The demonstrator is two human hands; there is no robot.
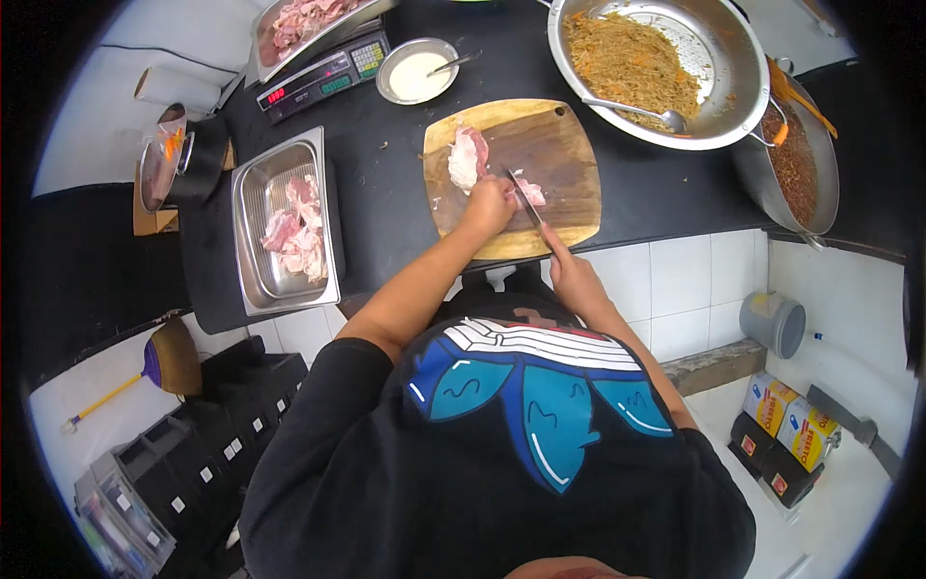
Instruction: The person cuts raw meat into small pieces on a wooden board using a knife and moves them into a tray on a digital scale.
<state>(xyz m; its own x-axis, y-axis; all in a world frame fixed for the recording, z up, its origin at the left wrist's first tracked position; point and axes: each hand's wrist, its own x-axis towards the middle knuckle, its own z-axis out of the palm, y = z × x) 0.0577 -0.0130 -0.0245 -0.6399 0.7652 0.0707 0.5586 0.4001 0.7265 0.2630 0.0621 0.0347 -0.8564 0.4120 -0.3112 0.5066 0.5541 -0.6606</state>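
A wooden cutting board lies at the table's near edge. My right hand is closed around the handle of a knife, whose blade slants up and left over the board. Close beside the blade, my left hand is closed, its fingers curled down on a piece of raw meat; the fingertips are partly hidden. Small cut pink meat pieces lie at the blade. A larger pale and pink piece of raw meat rests on the board just beyond my left hand.
Left of the board is a steel tray with raw meat. At the back stand a digital scale bearing another meat tray, and a bowl of white liquid with a spoon. A large steel pan of noodles and a pot stand right.
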